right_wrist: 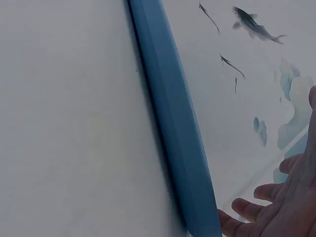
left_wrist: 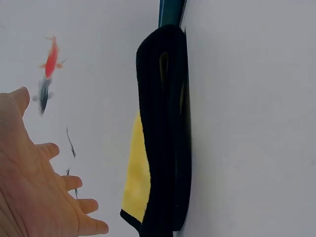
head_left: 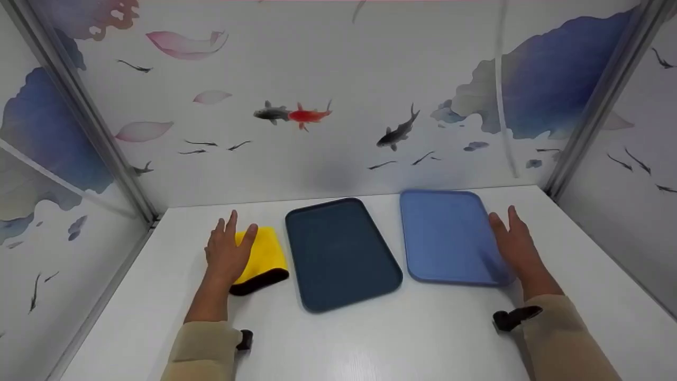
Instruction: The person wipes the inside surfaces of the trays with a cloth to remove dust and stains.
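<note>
My left hand (head_left: 228,253) is held with straight, spread fingers over the left edge of a folded yellow cloth (head_left: 265,253) with a black border. In the left wrist view the folded cloth (left_wrist: 164,133) stands apart from the hand (left_wrist: 37,182), whose palm shows with nothing in it. On the other side, my right hand (head_left: 518,246) is spread at the right edge of a light blue tray (head_left: 447,238) and holds nothing. Whether it touches that edge I cannot tell. Between cloth and light blue tray lies a dark blue tray (head_left: 341,254), slightly turned.
All of these lie on a white table (head_left: 365,338). Behind it rises a white wall (head_left: 338,63) painted with fish and petals, and side panels with metal posts (head_left: 597,100) stand left and right. Black straps or mounts (head_left: 510,318) sit at both wrists.
</note>
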A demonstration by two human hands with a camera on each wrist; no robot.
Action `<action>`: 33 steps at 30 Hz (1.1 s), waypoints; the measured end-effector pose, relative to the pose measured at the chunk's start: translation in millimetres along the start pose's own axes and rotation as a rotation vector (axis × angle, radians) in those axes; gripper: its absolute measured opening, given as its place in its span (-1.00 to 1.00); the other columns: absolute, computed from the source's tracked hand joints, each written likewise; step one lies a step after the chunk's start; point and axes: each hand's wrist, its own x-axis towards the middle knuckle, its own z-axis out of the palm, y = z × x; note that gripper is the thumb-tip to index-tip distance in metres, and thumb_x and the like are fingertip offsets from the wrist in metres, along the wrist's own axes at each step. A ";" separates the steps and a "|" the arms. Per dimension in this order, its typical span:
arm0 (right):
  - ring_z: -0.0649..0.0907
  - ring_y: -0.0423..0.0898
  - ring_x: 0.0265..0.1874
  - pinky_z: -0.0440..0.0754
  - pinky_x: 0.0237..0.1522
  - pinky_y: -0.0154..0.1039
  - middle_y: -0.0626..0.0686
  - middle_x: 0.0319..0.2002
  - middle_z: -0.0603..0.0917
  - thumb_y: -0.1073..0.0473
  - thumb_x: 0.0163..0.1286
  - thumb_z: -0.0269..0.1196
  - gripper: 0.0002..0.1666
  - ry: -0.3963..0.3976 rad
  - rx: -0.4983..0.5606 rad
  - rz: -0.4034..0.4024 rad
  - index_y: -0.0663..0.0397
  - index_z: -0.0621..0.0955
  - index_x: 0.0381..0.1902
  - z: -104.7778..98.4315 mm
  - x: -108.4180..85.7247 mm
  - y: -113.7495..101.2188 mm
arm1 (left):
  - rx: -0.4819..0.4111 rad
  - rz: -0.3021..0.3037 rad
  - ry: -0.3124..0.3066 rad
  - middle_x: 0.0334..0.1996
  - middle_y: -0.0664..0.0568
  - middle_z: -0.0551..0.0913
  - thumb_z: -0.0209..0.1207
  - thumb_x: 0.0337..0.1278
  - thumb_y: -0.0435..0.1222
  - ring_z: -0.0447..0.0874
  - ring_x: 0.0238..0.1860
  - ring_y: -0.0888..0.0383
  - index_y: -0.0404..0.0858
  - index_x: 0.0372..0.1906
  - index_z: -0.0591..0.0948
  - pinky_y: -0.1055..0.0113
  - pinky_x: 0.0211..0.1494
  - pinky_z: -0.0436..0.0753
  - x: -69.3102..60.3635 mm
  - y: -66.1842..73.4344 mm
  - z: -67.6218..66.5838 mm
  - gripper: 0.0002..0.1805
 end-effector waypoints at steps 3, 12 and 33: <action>-0.38 0.47 0.59 -0.32 0.52 0.53 0.35 0.63 -0.49 -0.57 0.53 -0.36 0.13 -0.003 0.032 0.029 -0.01 -0.47 0.64 -4.6 0.0 5.3 | -0.029 -0.020 -0.003 0.68 -0.33 -0.24 -0.27 0.52 0.35 -0.30 0.66 -0.41 -0.06 0.71 -0.17 -0.43 0.62 -0.25 0.0 -5.4 -3.5 -0.07; 0.14 0.52 0.55 0.29 0.46 0.39 0.44 0.65 -0.21 -0.60 0.48 -0.47 0.18 -0.045 0.139 0.101 0.14 -0.36 0.66 -8.2 -1.5 12.0 | -0.082 -0.109 -0.033 0.69 -0.31 -0.27 -0.33 0.44 0.43 -0.28 0.66 -0.41 -0.05 0.71 -0.25 -0.42 0.62 -0.17 -0.9 -23.7 -9.7 0.01; 0.56 0.11 0.00 0.56 -0.02 -0.10 0.37 0.13 0.55 -0.42 0.56 -0.08 0.07 -0.063 -0.103 0.222 0.51 0.29 0.48 -13.7 -10.7 17.9 | -0.122 -0.346 -0.208 0.63 -0.49 -0.20 -0.40 0.34 0.51 -0.15 0.65 -0.40 -0.47 0.63 -0.29 -0.25 0.68 -0.02 -1.6 -37.1 -17.1 0.26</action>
